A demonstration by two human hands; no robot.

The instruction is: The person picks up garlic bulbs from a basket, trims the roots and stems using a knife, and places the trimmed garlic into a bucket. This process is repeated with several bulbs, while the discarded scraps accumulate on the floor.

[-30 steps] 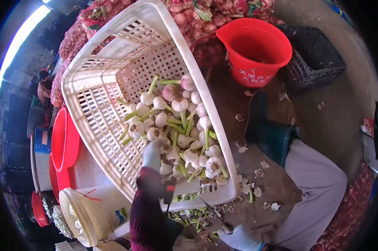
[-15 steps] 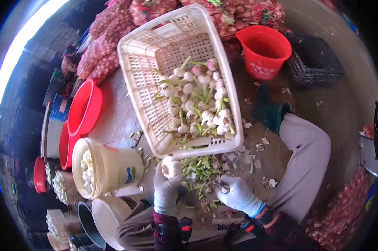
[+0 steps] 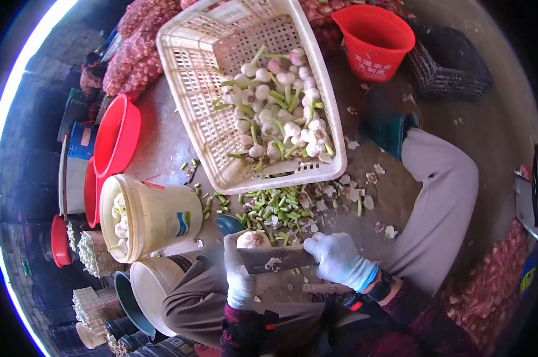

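My left hand [image 3: 239, 281], in a whitish glove, is closed on a garlic bulb [image 3: 254, 239] with its root end showing. My right hand [image 3: 342, 262], gloved too, grips a knife [image 3: 281, 259] by the handle end. Its broad blade spans the gap between the hands, right at the near side of the bulb, with a pale scrap stuck on it. Beyond the hands lies a pile of cut green stem pieces [image 3: 284, 205] on the floor. A white plastic crate [image 3: 251, 185] behind the pile holds many garlic bulbs [image 3: 281, 113] with short green stems.
To the left stands a cream bucket [image 3: 161, 217] of trimmed garlic, beside red basins [image 3: 119, 137] and a white-lidded bucket [image 3: 156, 291]. A red bucket [image 3: 373, 65] and a black crate [image 3: 450, 65] stand at the back right. Net sacks [image 3: 141, 56] are stacked behind.
The knife has swung from pointing at the stem pile to lying crosswise at the bulb. My left hand has lowered the bulb slightly. The view has tilted, so the crate sits higher.
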